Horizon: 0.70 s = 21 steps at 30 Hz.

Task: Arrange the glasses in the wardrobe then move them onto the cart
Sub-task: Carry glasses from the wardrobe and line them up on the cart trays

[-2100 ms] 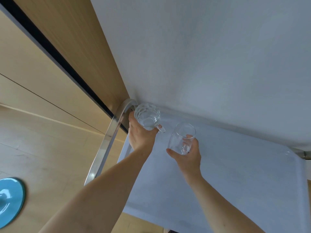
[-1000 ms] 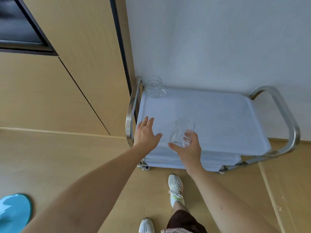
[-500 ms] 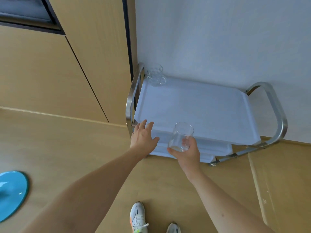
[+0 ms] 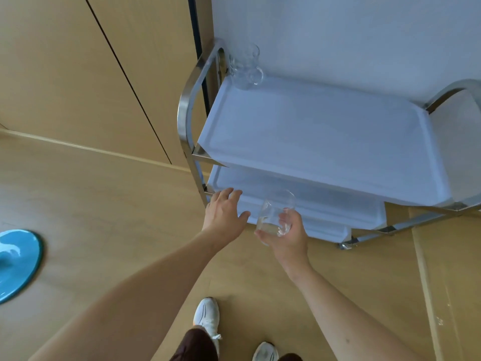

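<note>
My right hand (image 4: 287, 234) grips a clear tumbler glass (image 4: 274, 213) from below, held in the air in front of the lower shelf of the cart (image 4: 325, 142). A clear handled glass mug (image 4: 246, 66) stands upright in the far left corner of the cart's white top shelf. My left hand (image 4: 225, 213) is empty with fingers spread, hovering by the cart's near left leg, just left of the tumbler.
The cart has steel tube handles (image 4: 187, 105) at both ends and a white lower shelf (image 4: 325, 204). Wooden wardrobe panels (image 4: 91, 74) stand to the left, a white wall behind. A blue round base (image 4: 15, 264) lies on the floor at far left. My shoes (image 4: 208, 319) are below.
My left hand set the mug down in the cart's far left corner and pulled back empty. I stepped away from the cart, and both hands now sit lower, at the lower shelf.
</note>
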### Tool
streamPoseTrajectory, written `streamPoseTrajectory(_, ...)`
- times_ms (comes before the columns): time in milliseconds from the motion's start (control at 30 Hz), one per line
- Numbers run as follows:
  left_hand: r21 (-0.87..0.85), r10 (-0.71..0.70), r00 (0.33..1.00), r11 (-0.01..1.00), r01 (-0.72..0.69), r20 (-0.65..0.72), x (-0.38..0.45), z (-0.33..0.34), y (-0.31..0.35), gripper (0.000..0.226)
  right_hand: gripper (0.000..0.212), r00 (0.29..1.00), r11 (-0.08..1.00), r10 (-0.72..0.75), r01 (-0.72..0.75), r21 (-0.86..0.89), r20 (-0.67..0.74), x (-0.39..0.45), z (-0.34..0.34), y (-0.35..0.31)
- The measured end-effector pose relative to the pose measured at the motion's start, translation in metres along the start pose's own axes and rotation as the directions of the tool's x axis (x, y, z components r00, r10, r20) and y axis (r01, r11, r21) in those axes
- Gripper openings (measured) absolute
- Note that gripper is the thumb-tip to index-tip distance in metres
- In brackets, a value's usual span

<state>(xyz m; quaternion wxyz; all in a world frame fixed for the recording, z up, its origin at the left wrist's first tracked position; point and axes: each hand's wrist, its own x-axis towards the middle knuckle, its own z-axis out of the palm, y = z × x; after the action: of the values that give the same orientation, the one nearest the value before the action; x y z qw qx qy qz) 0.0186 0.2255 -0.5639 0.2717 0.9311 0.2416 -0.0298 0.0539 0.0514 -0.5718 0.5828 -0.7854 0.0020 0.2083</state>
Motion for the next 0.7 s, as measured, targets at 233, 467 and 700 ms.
streamPoseTrajectory(233, 0.032, 0.055, 0.997, 0.998, -0.053, -0.051, 0.055, 0.068, -0.030, 0.065, 0.084, 0.995, 0.995, -0.091, 0.090, -0.032, -0.034, 0.065, 0.021, 0.065)
streamPoseTrajectory(467, 0.052, 0.106, 0.984, 0.994, -0.099, -0.142, 0.106, 0.110, -0.060, 0.066, 0.090, 0.979, 0.979, -0.202, 0.201, -0.038, -0.041, 0.123, 0.044, 0.105)
streamPoseTrajectory(700, 0.092, 0.168, 0.955, 0.984, -0.150, -0.243, 0.154, 0.132, -0.087, 0.065, 0.086, 0.934, 0.936, -0.352, 0.352, -0.024, -0.050, 0.178, 0.064, 0.120)
